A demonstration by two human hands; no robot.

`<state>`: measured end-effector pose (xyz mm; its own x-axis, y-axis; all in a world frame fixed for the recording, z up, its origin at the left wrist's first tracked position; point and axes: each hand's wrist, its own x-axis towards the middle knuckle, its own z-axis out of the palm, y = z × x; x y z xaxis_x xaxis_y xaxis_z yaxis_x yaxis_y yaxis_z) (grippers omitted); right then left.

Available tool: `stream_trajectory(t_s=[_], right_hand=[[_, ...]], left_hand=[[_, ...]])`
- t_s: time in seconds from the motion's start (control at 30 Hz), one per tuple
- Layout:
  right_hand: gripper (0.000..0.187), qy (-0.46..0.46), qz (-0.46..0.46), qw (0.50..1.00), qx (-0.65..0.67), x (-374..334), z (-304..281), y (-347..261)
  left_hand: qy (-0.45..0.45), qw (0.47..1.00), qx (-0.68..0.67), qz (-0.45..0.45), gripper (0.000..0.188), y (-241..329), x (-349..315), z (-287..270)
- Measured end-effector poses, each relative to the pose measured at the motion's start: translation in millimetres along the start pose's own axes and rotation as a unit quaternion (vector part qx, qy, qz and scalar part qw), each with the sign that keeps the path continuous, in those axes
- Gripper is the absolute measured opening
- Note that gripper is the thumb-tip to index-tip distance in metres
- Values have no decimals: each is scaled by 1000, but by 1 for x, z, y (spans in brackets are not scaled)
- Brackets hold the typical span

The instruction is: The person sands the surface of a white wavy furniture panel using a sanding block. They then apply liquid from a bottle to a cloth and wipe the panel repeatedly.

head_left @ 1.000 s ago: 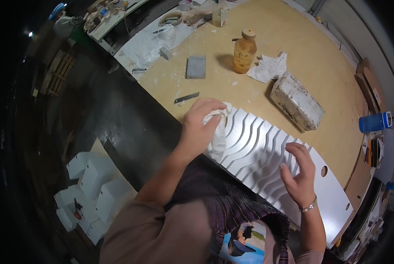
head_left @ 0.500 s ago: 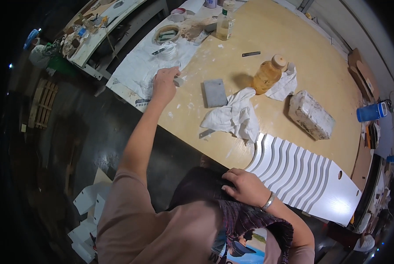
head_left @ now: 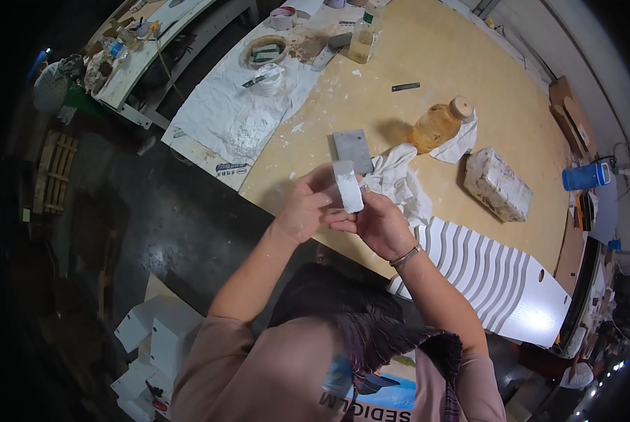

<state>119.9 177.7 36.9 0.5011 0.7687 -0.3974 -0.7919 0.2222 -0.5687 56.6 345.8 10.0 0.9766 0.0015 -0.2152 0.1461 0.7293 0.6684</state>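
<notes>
Between my two hands, over the table's near edge, is a small whitish-grey rectangular piece [head_left: 348, 187], flat like a strip or pad; its exact kind does not show. My left hand [head_left: 304, 209], somewhat blurred, closes on it from the left. From the other side my right hand [head_left: 383, 224] pinches it with thumb and fingers. Just beyond lies a flat grey block [head_left: 352, 150], partly hidden behind the piece. A crumpled white cloth [head_left: 404, 184] spreads to the right of my hands. Near my right forearm rests a white panel [head_left: 480, 274] with wavy grey grooves.
An amber bottle [head_left: 434, 128] and a stained white brick-like block [head_left: 498, 184] stand on the tabletop [head_left: 462, 42]. Farther left are a round tub [head_left: 264, 53], white sheeting [head_left: 216, 105] and a glass bottle [head_left: 363, 39]. A short dark strip [head_left: 405, 87] lies mid-table.
My left hand has come back from the white sheeting, bringing a small piece. My right hand has risen from the table edge to meet it. Both now hold the piece.
</notes>
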Motion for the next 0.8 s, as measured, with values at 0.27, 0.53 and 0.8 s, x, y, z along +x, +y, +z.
stream_trajectory(t_s=[0.27, 0.53, 0.8], right_hand=[[34, -11, -29, 999, -16, 12, -31, -6], [24, 7, -11, 998, -58, 62, -22, -25], [18, 57, 7, 995, -87, 126, -11, -33]], left_hand=[[168, 920, 313, 164, 19, 68, 48, -63], [318, 477, 737, 358, 35, 145, 130, -179], [279, 471, 766, 337, 13, 154, 127, -175]])
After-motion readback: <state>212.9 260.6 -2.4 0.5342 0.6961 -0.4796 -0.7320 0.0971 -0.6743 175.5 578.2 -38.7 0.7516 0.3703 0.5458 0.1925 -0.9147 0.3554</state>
